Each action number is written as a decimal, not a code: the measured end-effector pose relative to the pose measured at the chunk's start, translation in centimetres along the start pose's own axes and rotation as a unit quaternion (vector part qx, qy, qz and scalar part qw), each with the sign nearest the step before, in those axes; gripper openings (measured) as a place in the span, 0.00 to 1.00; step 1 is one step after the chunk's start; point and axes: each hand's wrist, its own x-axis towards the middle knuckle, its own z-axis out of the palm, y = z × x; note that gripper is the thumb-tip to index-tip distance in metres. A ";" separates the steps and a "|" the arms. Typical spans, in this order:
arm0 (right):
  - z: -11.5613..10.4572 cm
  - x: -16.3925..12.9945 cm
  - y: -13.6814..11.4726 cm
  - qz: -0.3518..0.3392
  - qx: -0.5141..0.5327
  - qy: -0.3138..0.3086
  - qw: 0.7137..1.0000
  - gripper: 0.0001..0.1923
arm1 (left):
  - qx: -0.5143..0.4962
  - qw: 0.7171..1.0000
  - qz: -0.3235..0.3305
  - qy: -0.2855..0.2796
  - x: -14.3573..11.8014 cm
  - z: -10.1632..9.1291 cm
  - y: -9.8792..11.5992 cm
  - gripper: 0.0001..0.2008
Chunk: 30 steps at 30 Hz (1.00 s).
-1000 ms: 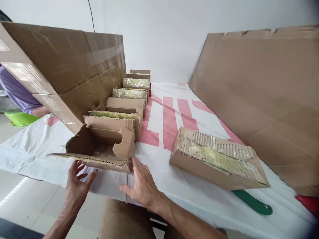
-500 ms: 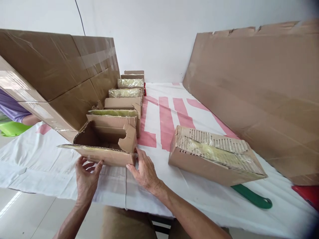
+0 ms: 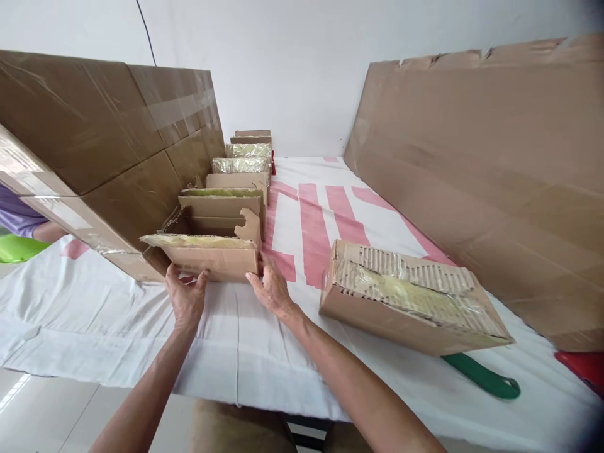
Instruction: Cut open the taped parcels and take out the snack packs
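1. While both hands are working at its near face, the front box (image 3: 217, 263) is standing higher in the frame than a second ago, left of centre, and a wider strip of cloth (image 3: 212, 340) is showing below it.
2. Behind it, the row (image 3: 236, 181) is also shifting up the frame, so the front box seems to be pushing its neighbours; in my judgement this is setting the line further back.
3. The left hand (image 3: 185, 302) is staying unclosed, thumb and fingers parting, tips touching the lower front face.
4. The right hand (image 3: 271, 286) is meeting the near right corner, thumb on the front, fingers reaching round the side; since the corner is hiding some fingertips, I cannot tell whether it is truly gripping.
5. At the lower right, the loose box (image 3: 368, 314) is keeping its place, with a green handle (image 3: 484, 377) showing below its near edge.
6. Across the cloth's middle, pink bands (image 3: 314, 233) are forming big shapes but spelling nothing readable; no brand or label is showing legibly, and the shiny tape (image 3: 66, 212) at far left is carrying no words I can read.
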 end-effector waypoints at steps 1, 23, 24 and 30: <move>0.1 0.4 0.1 0.004 -0.002 0.004 1.000 0.34 | 0.002 1.000 0.004 0.003 0.3 0.5 0.0 0.41; 1.4 3.2 1.5 0.054 -0.023 0.045 0.997 0.22 | 0.011 1.000 0.021 -0.007 2.2 4.2 -1.0 0.55; 1.4 3.3 1.6 0.054 -0.022 0.047 0.997 0.22 | 0.007 1.000 0.025 -0.009 2.3 4.2 -1.0 0.54; 1.9 3.3 2.1 0.052 -0.007 0.060 0.997 0.23 | -0.008 1.000 0.026 -0.009 2.8 4.2 -1.2 0.44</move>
